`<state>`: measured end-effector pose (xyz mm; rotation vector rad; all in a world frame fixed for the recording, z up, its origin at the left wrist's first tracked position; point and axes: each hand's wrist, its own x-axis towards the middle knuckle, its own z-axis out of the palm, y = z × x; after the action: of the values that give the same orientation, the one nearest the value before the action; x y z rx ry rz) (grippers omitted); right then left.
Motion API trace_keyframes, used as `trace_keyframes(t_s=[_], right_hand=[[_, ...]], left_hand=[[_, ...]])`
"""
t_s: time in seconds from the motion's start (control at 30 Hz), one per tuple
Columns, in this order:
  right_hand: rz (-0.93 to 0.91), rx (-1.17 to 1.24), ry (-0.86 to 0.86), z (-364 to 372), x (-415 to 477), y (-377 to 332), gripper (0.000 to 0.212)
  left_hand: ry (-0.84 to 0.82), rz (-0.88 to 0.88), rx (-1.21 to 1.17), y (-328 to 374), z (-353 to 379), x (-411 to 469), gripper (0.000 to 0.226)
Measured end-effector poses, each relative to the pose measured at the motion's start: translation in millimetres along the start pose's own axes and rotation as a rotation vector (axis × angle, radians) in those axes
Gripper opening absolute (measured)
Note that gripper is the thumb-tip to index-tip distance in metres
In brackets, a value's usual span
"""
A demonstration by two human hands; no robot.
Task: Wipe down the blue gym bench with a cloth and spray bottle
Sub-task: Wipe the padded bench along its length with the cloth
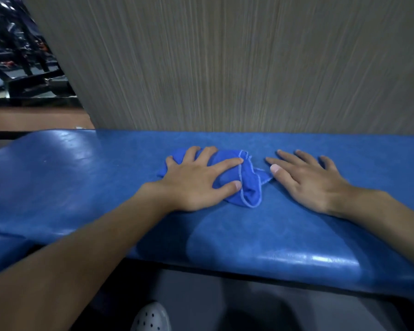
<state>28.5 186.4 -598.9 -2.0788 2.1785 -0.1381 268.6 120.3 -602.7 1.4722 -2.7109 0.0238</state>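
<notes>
Two hands lie flat on the desk [81, 177]. I log the left hand [196, 180] spread wide over the bunched cloth [249, 189], with palm and fingers pressing it down rather than gripping it. The right hand [306, 180] lies just right of the cloth, fingers straight and splayed on bare padding, holding nothing. Its thumb tip is at the cloth's right corner; I cannot tell whether it touches.

The cloth sits near the middle of the desk top, closer to the far edge than the near one. Beyond the cloth a grey panel [225, 68] rises from the desk's far edge. Below the cloth, under the near edge, a white shoe [151, 317] shows. No spray bottle is in view.

Judgement: the wiping step is in hand, with the cloth loaded under the left palm. The padding left of the cloth shines, which may be wet film or only glare. The next move calls for steady downward pressure and a long stroke along the desk from the cloth's present spot. The right hand should brace or lift clear of the path. The loose right corner could fold under, so the cloth may need flattening first.
</notes>
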Motion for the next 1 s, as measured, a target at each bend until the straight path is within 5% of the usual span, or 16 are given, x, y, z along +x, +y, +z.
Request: trace_keyframes(t_s=[0.43, 1.0], right_hand=[[-0.001, -0.026, -0.006, 1, 4, 1, 0.071], [0.015, -0.003, 0.017, -6, -4, -2, 0.059]], left_hand=[[-0.092, -0.080, -0.058, -29, -7, 119, 0.056], [-0.021, 0.030, -0.010, 15, -11, -88, 0.068]])
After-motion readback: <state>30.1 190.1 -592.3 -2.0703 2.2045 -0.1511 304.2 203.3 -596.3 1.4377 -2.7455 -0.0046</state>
